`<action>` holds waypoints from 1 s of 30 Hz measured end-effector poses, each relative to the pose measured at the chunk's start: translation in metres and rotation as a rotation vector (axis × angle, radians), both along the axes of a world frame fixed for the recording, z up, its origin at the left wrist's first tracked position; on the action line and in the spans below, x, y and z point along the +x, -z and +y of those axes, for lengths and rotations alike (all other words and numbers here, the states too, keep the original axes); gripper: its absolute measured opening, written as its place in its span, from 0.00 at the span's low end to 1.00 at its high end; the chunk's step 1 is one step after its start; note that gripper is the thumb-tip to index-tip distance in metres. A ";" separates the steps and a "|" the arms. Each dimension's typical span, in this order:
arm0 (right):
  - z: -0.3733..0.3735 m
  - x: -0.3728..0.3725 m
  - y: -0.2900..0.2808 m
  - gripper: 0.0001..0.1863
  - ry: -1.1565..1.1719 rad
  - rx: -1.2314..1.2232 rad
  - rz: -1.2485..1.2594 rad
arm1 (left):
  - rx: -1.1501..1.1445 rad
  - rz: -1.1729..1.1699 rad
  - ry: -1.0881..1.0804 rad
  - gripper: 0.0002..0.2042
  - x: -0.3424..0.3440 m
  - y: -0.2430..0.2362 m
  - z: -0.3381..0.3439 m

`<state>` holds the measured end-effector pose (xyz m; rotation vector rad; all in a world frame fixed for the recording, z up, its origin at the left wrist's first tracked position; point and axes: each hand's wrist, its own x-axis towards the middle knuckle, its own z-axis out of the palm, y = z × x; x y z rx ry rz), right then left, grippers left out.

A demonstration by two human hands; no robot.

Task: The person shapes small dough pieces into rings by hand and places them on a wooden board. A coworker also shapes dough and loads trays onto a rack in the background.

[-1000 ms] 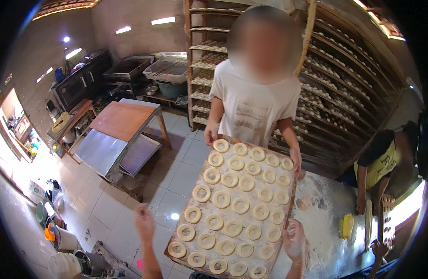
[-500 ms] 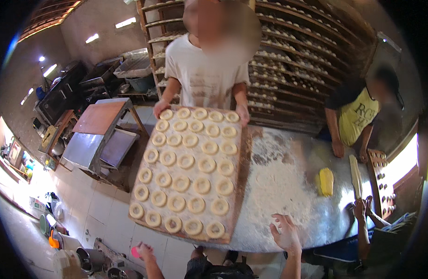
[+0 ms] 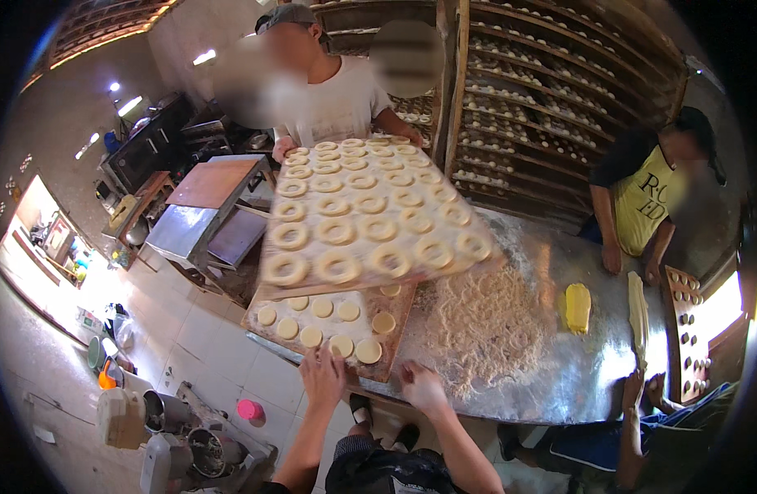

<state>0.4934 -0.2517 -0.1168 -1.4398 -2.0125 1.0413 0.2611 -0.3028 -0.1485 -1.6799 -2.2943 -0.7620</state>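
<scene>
My left hand reaches the near edge of a wooden board, its fingers stretched out beside flat round dough discs. Whether the fingertips touch the nearest disc I cannot tell. My right hand, smeared by motion, is at the table's front edge just right of that board; its fingers cannot be made out clearly. Above the lower board, a person in a white shirt holds a second board by its far end, tilted. Rows of dough rings cover it, and it hides the lower board's far part.
A floured metal table extends right, with a yellow block and a long dough strip. Two other people work at its right side. Racks of dough pieces stand behind. Machines and a pink container are on the floor at lower left.
The person in white has lifted and tilted the ring board away, uncovering the lower board of discs. My left hand has moved up and right to it; my right hand has moved left.
</scene>
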 end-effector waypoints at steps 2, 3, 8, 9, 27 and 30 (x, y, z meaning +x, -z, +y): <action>0.016 -0.038 0.010 0.16 0.023 0.132 -0.123 | -0.144 -0.032 -0.023 0.22 0.008 -0.007 0.015; 0.019 -0.057 0.014 0.16 0.059 0.240 -0.254 | -0.203 -0.039 -0.032 0.24 0.010 -0.008 0.021; 0.023 -0.105 0.027 0.14 -0.035 0.345 -0.423 | -0.241 -0.134 0.051 0.14 -0.008 -0.012 0.040; 0.024 -0.103 0.029 0.14 -0.084 0.391 -0.244 | -0.208 -0.136 0.154 0.13 -0.017 -0.017 0.042; 0.106 0.133 0.024 0.12 0.703 0.177 -0.238 | -0.333 -0.724 1.044 0.09 0.133 -0.040 0.211; 0.101 0.141 0.025 0.12 0.661 0.219 -0.377 | -0.199 -0.312 1.066 0.12 0.150 -0.022 0.212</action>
